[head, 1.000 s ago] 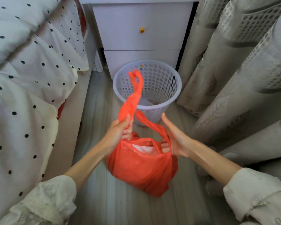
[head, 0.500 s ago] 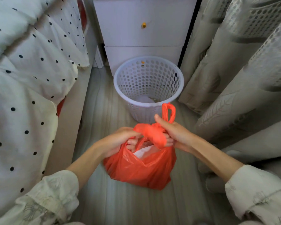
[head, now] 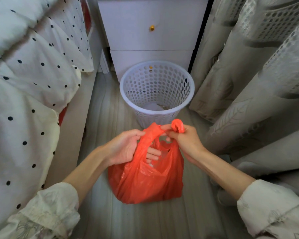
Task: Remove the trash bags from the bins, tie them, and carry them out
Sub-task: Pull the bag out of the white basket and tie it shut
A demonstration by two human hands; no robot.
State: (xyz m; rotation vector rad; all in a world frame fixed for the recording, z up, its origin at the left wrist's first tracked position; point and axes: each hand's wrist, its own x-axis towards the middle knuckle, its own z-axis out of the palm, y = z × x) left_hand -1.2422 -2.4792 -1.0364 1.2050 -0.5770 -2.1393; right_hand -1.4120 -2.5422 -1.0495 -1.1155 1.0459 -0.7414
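bag handles [head: 162, 131] crossed — right hand [head: 185, 140] gripping end

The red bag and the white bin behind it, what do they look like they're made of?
The red bag looks like thin plastic film: glossy, crinkled, slightly see-through where light shows at its mouth. The white bin looks like moulded rigid plastic, matte, with a smooth rolled rim and even rows of round holes in its wall.

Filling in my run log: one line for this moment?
step: tying | red bag: out of bin | left hand: grips handle | right hand: pinches other handle
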